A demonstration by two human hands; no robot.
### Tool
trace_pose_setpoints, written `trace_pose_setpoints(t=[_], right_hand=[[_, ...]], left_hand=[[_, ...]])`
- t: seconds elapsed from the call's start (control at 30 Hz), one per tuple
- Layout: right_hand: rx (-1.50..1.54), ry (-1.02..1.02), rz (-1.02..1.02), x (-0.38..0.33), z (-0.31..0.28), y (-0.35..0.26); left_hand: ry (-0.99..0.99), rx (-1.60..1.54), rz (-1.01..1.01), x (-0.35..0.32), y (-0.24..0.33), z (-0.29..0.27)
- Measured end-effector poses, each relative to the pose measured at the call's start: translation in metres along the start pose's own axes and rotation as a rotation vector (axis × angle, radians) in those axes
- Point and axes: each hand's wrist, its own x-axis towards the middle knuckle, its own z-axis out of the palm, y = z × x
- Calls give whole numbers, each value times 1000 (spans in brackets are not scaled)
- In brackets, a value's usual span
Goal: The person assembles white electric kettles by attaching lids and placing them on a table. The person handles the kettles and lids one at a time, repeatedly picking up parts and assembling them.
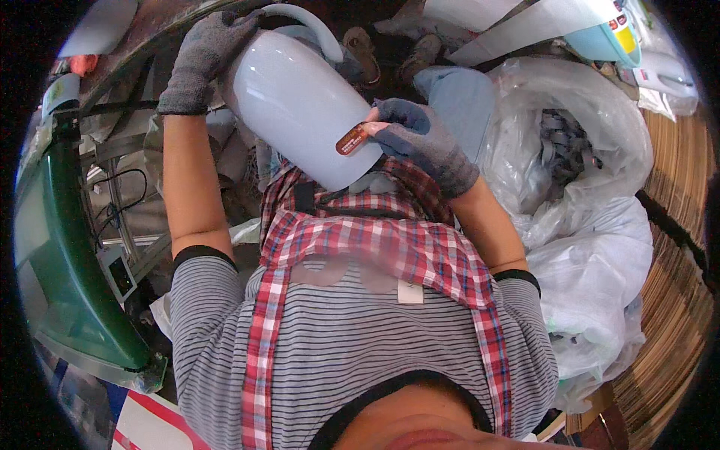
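Observation:
A glossy white jug-shaped housing (296,105) lies tilted across my lap, its curved handle (319,28) at the far end. My left hand (206,60), in a grey knit glove, is closed around that far end beside the handle; some of its fingers are hidden. Near the lower end, a small reddish-brown label (351,140) sits on the white surface. My right hand (427,142) wears a grey glove with bare fingertips showing, and its thumb and forefinger are closed at the label's right end. A red checked apron (367,240) bunches below the housing.
To the right stands a clear plastic bag (517,127) with dark grey parts inside, and a stuffed whitish bag (600,277) sits below it. Stacked cardboard (675,195) lines the right edge. A green machine cover (82,255) curves along the left. A light blue tub (600,45) is at far right.

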Motion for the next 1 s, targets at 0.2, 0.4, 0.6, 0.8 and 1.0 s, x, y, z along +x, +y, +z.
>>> trace_pose_setpoints(t=[0.2, 0.4, 0.6, 0.8, 1.0], right_hand=[[-95, -9, -67, 5, -2, 8], [-356, 64, -258, 5, 2, 23], [-1032, 449, -467, -7, -9, 39], [-539, 822, -125, -128, -106, 113], [382, 1079, 554, -332, -45, 255]], left_hand=[[-9, -28, -60, 4, 6, 1], [8, -100, -63, -4, 9, 3], [34, -161, -49, 1, 28, -3], [-152, -831, -73, 3, 46, -5], [-212, -937, -6, 21, 11, -5]])
